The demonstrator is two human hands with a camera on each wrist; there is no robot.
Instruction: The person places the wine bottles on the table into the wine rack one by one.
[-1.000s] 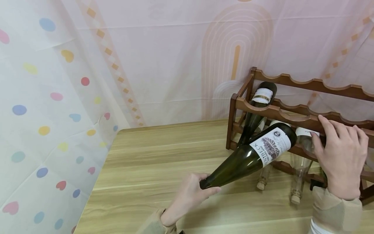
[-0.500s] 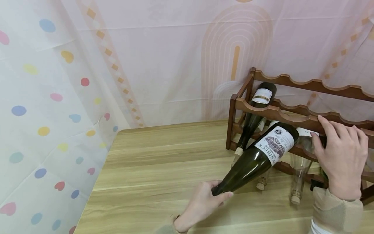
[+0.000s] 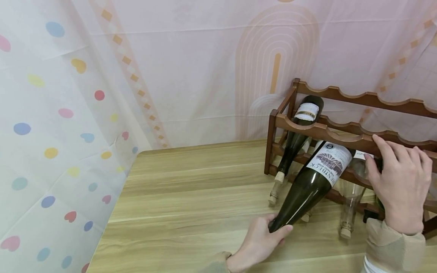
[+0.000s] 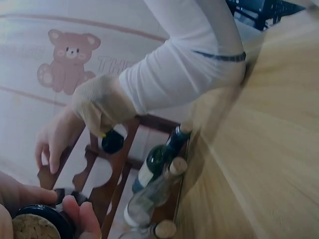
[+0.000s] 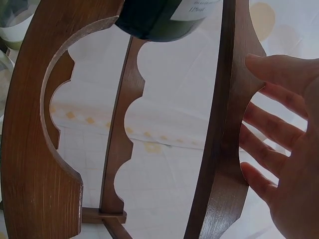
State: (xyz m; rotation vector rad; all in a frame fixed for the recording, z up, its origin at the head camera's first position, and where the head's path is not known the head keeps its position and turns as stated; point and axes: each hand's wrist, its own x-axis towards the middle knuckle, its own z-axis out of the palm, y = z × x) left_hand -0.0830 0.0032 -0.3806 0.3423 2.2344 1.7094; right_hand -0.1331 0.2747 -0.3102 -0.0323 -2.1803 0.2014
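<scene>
A dark green wine bottle (image 3: 315, 182) with a white label slants into the brown wooden wine rack (image 3: 332, 137), base end beneath the top front rail. My left hand (image 3: 261, 239) grips it by the neck, thumb on the near side. In the left wrist view, its cork (image 4: 37, 226) shows between the fingers. My right hand (image 3: 403, 182) holds the rack's top front rail, fingers over the top and thumb at the front. The right wrist view shows that hand's spread fingers (image 5: 271, 122) at the scalloped edge. The bottle's base is hidden behind the rail.
Another dark bottle (image 3: 291, 146) lies in the rack's leftmost upper slot, corked neck forward. Corked clear bottles (image 3: 349, 206) stick out lower down. A green bottle (image 4: 155, 162) lies beside them. The wooden table (image 3: 177, 189) meets a patterned cloth (image 3: 201, 76) behind.
My left hand has moved right and slightly down with the bottle, turning it steeper and sliding its base farther under the top rail. The right hand stays on the rack.
</scene>
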